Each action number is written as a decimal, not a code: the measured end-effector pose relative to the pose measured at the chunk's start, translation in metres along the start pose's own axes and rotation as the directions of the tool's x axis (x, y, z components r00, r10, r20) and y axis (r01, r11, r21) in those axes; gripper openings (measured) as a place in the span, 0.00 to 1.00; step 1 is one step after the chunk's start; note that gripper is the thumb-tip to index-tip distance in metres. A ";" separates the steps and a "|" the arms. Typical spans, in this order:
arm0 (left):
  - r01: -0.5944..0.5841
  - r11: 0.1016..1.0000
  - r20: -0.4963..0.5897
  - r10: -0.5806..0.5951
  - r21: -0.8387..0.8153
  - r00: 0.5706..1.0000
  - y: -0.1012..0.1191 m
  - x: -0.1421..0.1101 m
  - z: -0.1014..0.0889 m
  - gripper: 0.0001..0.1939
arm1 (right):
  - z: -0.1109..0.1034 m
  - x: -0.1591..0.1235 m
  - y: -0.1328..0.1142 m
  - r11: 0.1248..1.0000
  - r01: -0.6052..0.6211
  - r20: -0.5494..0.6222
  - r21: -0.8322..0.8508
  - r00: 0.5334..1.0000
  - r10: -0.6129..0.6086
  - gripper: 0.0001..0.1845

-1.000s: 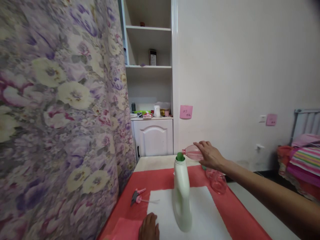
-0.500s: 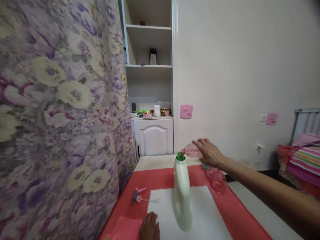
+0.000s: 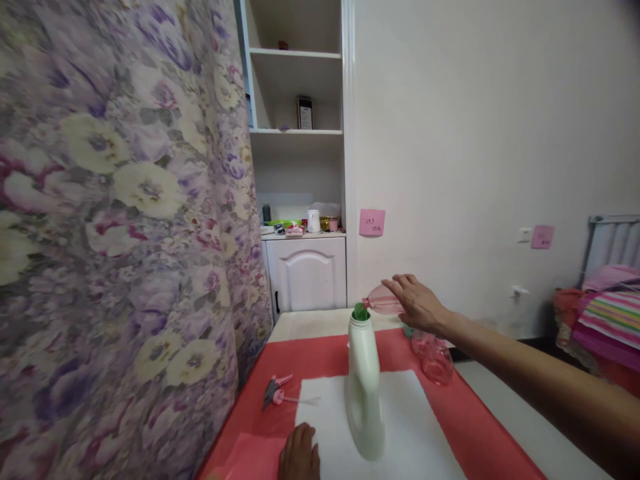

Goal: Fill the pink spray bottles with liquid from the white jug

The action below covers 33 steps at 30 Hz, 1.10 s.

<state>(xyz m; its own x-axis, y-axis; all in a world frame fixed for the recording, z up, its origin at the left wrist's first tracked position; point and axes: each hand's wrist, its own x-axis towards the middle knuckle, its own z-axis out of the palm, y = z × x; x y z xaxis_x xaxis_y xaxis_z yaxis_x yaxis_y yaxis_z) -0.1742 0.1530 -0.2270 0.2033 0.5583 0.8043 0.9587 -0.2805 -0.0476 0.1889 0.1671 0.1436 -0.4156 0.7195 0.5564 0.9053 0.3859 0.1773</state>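
Observation:
My right hand [image 3: 417, 305] is wrapped round a clear pink bottle [image 3: 384, 301], tipped nearly level with its neck pointing left. The bottle's mouth meets the green spout [image 3: 360, 311] in the neck of a pale green jug [image 3: 364, 387]. Upright, the jug stands on a white sheet [image 3: 410, 413]; whether liquid flows is too small to tell. Near the front edge my left hand [image 3: 299, 455] lies flat at the sheet's left edge, fingers stretched and holding nothing. A pink and grey spray head [image 3: 274, 393] with a thin tube rests to the jug's left.
Behind my right forearm, another clear pink bottle [image 3: 436, 363] is on the red cloth [image 3: 270, 357], beside a small teal piece [image 3: 409, 330]. A floral curtain [image 3: 150, 267] borders the left side. A white cabinet [image 3: 307, 273] and wall are behind the table.
The view has shifted slightly. My right hand keeps the tilted bottle at the jug's mouth, and my left hand stays in place.

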 end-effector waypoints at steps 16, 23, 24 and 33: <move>0.043 0.998 0.059 -0.040 -0.047 0.997 0.002 0.002 -0.004 0.15 | -0.011 0.004 0.000 0.998 0.014 -0.012 -0.067 1.000 -0.015 0.43; 0.083 0.994 0.092 -0.077 -0.064 0.993 0.005 0.001 -0.008 0.15 | -0.017 0.003 0.002 0.997 0.023 -0.016 -0.070 1.000 -0.024 0.43; 0.089 0.994 0.095 -0.082 -0.067 0.992 0.005 0.001 -0.009 0.15 | -0.018 0.003 0.002 0.997 0.024 -0.018 -0.070 1.000 -0.025 0.43; 0.105 0.989 0.078 -0.098 -0.100 0.992 0.007 0.003 -0.011 0.15 | -0.020 0.005 0.004 0.997 0.024 -0.026 -0.076 0.999 -0.026 0.44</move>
<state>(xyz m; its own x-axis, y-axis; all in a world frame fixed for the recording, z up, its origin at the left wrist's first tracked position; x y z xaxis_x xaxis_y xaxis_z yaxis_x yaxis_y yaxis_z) -0.1692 0.1447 -0.2184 0.1233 0.6420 0.7568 0.9501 -0.2967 0.0968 0.1921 0.1600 0.1633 -0.4368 0.6939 0.5724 0.8991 0.3579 0.2521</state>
